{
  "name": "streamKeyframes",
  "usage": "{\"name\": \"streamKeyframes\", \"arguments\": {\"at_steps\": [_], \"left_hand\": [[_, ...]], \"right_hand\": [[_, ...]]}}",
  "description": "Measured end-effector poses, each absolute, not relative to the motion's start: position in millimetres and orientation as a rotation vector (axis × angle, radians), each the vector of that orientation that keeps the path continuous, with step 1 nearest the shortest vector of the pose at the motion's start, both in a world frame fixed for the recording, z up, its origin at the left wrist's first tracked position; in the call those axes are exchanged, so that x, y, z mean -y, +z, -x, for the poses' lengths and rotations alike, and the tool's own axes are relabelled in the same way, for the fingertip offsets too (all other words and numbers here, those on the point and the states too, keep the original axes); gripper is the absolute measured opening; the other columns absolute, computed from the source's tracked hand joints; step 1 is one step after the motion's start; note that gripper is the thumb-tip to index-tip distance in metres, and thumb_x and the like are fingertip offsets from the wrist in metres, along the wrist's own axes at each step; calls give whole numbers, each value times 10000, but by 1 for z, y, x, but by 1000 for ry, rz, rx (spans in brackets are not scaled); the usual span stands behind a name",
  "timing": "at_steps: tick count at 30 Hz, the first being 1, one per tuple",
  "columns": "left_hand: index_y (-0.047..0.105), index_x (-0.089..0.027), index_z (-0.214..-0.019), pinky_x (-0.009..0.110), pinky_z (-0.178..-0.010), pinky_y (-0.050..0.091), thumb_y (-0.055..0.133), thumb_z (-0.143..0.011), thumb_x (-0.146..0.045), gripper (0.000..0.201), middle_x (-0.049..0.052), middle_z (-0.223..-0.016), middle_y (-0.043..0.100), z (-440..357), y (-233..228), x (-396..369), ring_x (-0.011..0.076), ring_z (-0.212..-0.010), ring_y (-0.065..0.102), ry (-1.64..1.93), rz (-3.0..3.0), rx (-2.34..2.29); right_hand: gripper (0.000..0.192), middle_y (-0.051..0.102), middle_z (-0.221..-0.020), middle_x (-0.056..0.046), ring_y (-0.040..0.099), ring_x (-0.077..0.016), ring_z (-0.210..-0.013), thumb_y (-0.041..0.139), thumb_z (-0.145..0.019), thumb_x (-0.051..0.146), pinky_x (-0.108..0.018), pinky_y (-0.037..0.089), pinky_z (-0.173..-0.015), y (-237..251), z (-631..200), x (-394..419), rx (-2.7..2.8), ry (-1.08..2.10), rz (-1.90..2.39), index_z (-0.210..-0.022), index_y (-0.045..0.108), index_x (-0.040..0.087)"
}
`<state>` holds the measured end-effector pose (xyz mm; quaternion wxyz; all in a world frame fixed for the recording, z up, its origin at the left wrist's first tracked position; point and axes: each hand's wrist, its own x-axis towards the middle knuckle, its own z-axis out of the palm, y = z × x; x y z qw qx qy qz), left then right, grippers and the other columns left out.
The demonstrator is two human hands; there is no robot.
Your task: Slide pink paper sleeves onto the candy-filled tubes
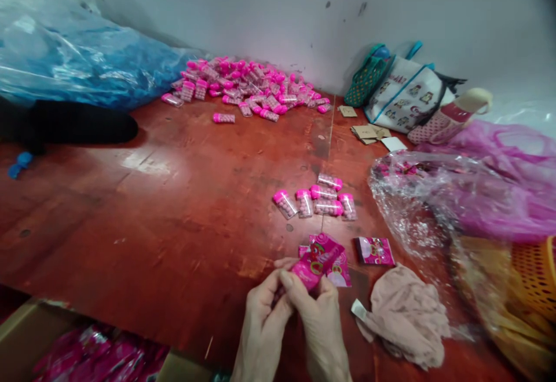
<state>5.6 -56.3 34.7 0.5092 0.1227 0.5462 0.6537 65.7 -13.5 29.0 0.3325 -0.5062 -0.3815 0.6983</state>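
Note:
My left hand [260,330] and my right hand [321,327] meet at the near edge of the red table [174,214], both pinching a small pink printed label [319,257]. More pink labels [376,250] lie flat just beyond my fingers. Several small clear bottles with pink caps [315,199] lie in a loose group a little farther out. A large heap of the same pink-capped bottles [247,86] sits at the far side against the wall.
A pink cloth [406,312] lies right of my hands. A clear plastic bag of pink items [456,196] and an orange basket [536,277] fill the right. Blue plastic sheeting [73,63] is far left, tote bags [403,95] far right, a cardboard box [87,353] below.

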Motion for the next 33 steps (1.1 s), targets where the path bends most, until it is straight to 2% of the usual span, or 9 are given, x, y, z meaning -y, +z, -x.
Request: {"name": "streamKeyframes", "arguments": {"at_steps": [2,6,10,17,20,23,26,30,33], "left_hand": [[673,-180,-792,189,-621,423,650,-739,-227,75,-15,-628,585,-5,33,55,105,-600,534,1571,-212,-1260],[581,-152,-705,143,-383,241,627,-766,-296,162,-43,-551,500,-1,30,52,32,-404,370,1487,-184,-1163],[569,-147,-739,151,-418,283,618,-773,-310,174,-15,-600,538,-3,29,52,40,-443,392,1462,-208,-1175],[547,-149,-732,140,-407,268,611,-771,-387,250,-64,-562,384,-16,35,50,26,-436,313,1579,-83,-1204],[525,-156,-726,134,-403,278,604,-781,-371,236,-63,-572,393,-14,32,49,26,-440,340,1544,-70,-1148],[513,-161,-726,130,-371,243,585,-797,-360,223,-64,-556,407,-10,26,48,21,-413,346,1503,-143,-1130],[539,-159,-762,132,-342,220,584,-799,-341,191,-64,-546,419,-9,23,48,20,-388,341,1443,-308,-1157],[585,-142,-848,146,-361,286,659,-735,-267,184,-40,-583,488,-11,17,51,35,-409,387,1343,-431,-1172],[586,-134,-879,161,-386,320,643,-749,-273,199,-9,-618,539,-13,12,56,62,-458,442,1347,-384,-1106]], "right_hand": [[286,700,-847,-63,638,-191,-802,755,-648,323,-269,512,-722,28,-69,15,983,1885,1248,-856,677,143],[301,625,-637,-10,556,-119,-545,652,-746,443,-208,455,-473,26,-78,7,878,1899,1174,-798,639,147],[307,517,-543,37,439,-64,-475,627,-781,422,-160,383,-433,24,-79,3,944,1859,1159,-656,587,144],[471,358,-377,83,285,-26,-328,627,-713,548,-140,215,-308,19,-68,24,890,1681,1345,-505,490,149],[417,364,-359,90,295,-31,-310,670,-681,524,-142,240,-294,20,-70,23,816,1739,1325,-548,546,149],[312,505,-448,55,366,-36,-331,719,-666,447,-144,317,-307,25,-74,15,757,1839,1248,-681,633,148],[307,597,-553,8,461,-60,-366,722,-678,405,-142,345,-295,30,-76,7,770,1935,1213,-830,677,142],[252,526,-415,31,488,-68,-346,720,-689,371,-130,381,-306,31,-75,2,692,1930,1280,-729,695,123],[288,541,-410,30,440,-55,-280,711,-691,388,-117,314,-238,29,-75,2,686,1946,1305,-788,700,118]]}}
